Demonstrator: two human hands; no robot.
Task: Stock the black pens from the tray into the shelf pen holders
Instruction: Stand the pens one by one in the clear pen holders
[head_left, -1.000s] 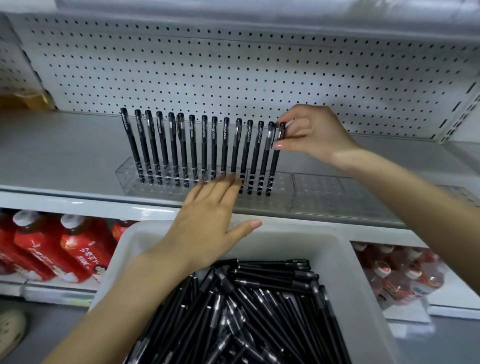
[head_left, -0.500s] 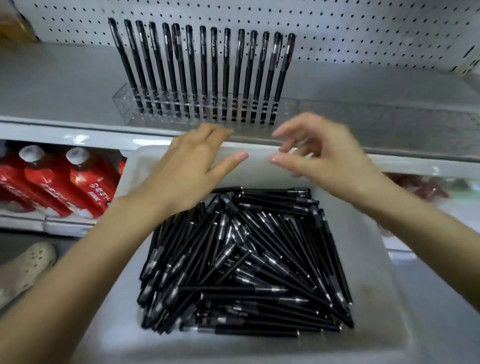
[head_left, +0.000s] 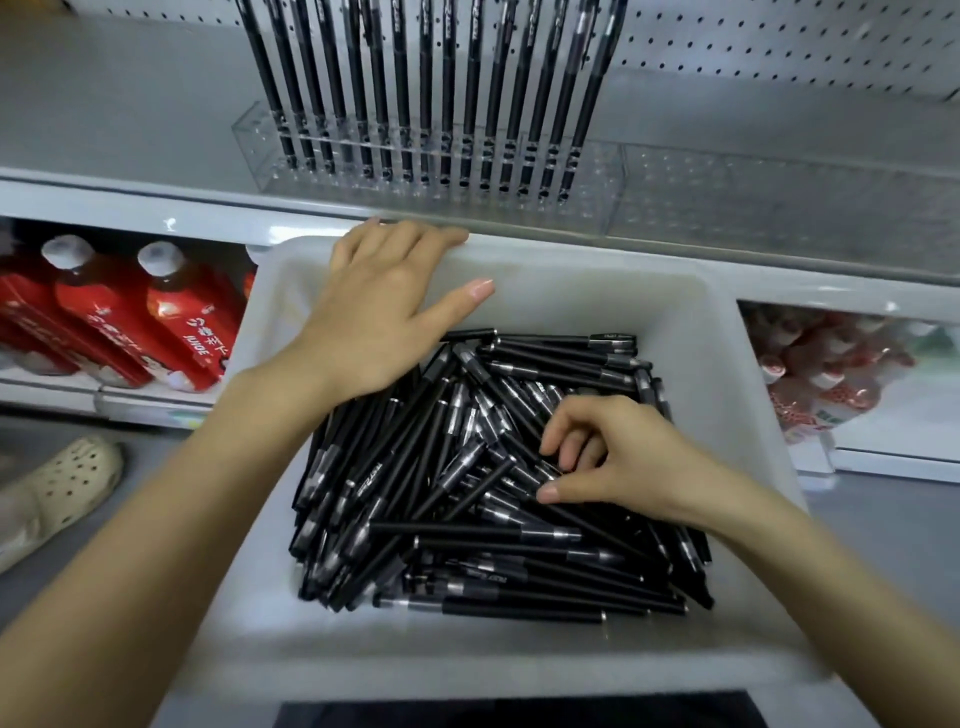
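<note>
A white tray (head_left: 719, 364) in front of me holds a loose pile of black pens (head_left: 467, 540). My right hand (head_left: 618, 460) is down in the pile's right half, thumb and curled fingers pinching a black pen that still lies among the others. My left hand (head_left: 384, 306) rests on the tray's far rim, fingers relaxed and holding nothing. On the shelf above, a clear pen holder (head_left: 597, 174) carries a row of several upright black pens (head_left: 426, 104) that fills its left and middle part. A second clear holder (head_left: 779, 200) adjoins it on the right with no pens in it.
A white pegboard (head_left: 779, 41) backs the shelf. Red juice bottles (head_left: 156, 322) lie on the lower shelf at left, and packed bottles (head_left: 821, 374) at right. A beige clog (head_left: 57, 483) is on the floor at left.
My right hand left the pen it stood in the holder and dropped into the tray's pile. My left hand moved from the holder's front to the tray rim. The view tilted down.
</note>
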